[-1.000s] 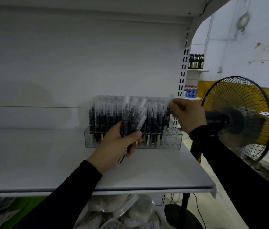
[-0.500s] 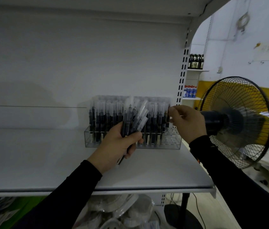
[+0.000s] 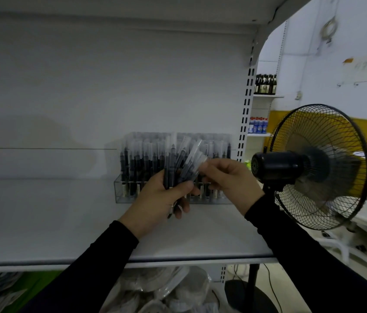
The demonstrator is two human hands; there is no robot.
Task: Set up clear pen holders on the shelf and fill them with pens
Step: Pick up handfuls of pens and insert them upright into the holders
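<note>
Head | left hand (image 3: pixel 155 199) grips pens (image 3: pixel 173 163) upright | right hand (image 3: pixel 225 177) pinches one, tilted right

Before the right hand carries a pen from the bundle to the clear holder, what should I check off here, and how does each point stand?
1. Left hand has a firm grip on the pen bundle: ok.
2. Right hand pinches a single pen from the bundle: cannot tell, blurred.
3. Clear holder sits flat on the shelf: ok.
4. Free slot left in the holder: cannot tell, hands cover the right part.
5. Pens already in the holder stand upright: ok.
6. Fan stands off the shelf edge, clear of the right arm's path: ok.
</note>
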